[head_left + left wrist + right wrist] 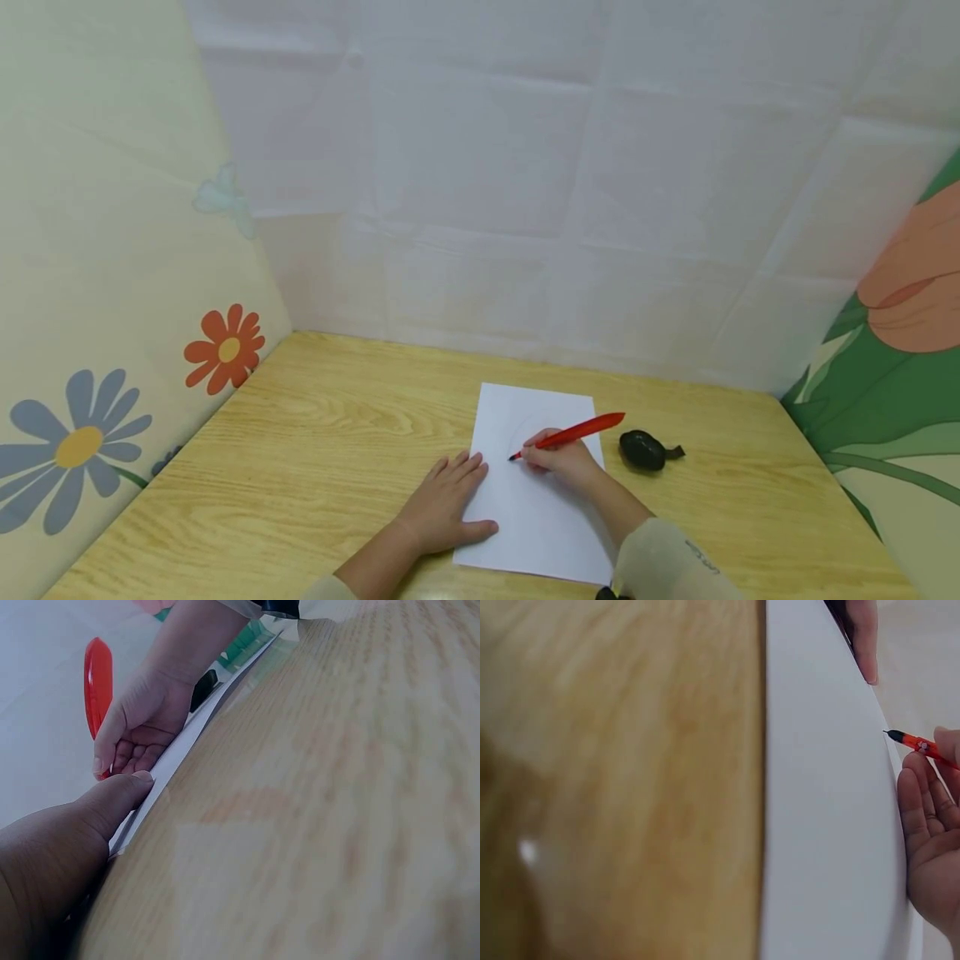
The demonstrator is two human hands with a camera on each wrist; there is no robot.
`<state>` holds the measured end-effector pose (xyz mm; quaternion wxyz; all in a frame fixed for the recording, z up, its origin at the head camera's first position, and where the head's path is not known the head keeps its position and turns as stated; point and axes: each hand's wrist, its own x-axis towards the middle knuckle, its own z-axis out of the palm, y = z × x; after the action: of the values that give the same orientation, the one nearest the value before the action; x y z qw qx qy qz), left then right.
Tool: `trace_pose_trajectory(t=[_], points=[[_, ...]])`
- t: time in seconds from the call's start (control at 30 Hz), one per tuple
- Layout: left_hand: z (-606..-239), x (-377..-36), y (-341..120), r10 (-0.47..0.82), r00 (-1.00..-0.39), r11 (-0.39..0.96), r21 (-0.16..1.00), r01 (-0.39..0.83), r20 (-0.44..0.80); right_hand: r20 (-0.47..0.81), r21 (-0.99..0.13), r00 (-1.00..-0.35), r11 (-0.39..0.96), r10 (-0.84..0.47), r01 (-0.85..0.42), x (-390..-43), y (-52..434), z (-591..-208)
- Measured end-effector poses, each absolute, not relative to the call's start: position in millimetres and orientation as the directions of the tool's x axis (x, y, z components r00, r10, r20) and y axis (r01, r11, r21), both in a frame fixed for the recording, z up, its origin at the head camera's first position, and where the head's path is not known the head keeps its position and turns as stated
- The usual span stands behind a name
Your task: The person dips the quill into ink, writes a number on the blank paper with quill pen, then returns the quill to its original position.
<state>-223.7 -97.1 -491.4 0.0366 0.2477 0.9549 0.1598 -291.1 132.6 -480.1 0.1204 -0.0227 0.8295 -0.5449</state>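
From the head view I see a person's left hand (448, 506) across the left edge of a white rectangular paper sheet (532, 533) on a yellowish wood-grain table (330, 425), fingers straight, thumb apart. The right hand (568, 463) pinches a slim red, black-tipped pen (588, 427) over the sheet; a shiny black rounded object (642, 451) lies just beyond its right edge. Left wrist view: the left thumb rests at the sheet's edge. Right wrist view: I cannot tell whether the pen's tip touches paper

A glossy black object (642, 451) lies nearer the right edge of the tabletop (322, 425) than the left. Creased white cloth (487, 167) rises along the far edge, a flower-printed cream panel (97, 250) along the left, a leafy green-and-coral panel (885, 408) along the right.
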Motion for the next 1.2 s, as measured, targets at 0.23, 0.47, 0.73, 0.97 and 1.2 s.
trace_pose_trajectory(t=[0.23, 0.47, 0.73, 0.97, 1.2], points=[[-489, -221, -98, 0.487, -0.873, 0.821, 0.331, 0.464, 0.017, -0.164, -0.919, -0.97, 0.385, -0.179, 0.084, -287, 132, -478], [-487, -219, -98, 0.485, -0.874, 0.823, 0.33, 0.463, 0.017, -0.162, -0.924, -0.966, 0.374, -0.203, 0.076, -284, 134, -478], [-487, -219, -98, 0.487, -0.873, 0.82, 0.329, 0.469, 0.03, -0.162, -0.923, -0.958, 0.381, -0.237, 0.062, -284, 137, -477], [-486, -218, -99, 0.487, -0.873, 0.818, 0.33, 0.472, 0.041, -0.172, -0.911, -0.956, 0.407, -0.236, 0.063, -282, 137, -476], [-484, -216, -98, 0.485, -0.873, 0.814, 0.341, 0.469, 0.043, -0.163, -0.909, -0.954, 0.415, -0.251, 0.046, -279, 138, -476]])
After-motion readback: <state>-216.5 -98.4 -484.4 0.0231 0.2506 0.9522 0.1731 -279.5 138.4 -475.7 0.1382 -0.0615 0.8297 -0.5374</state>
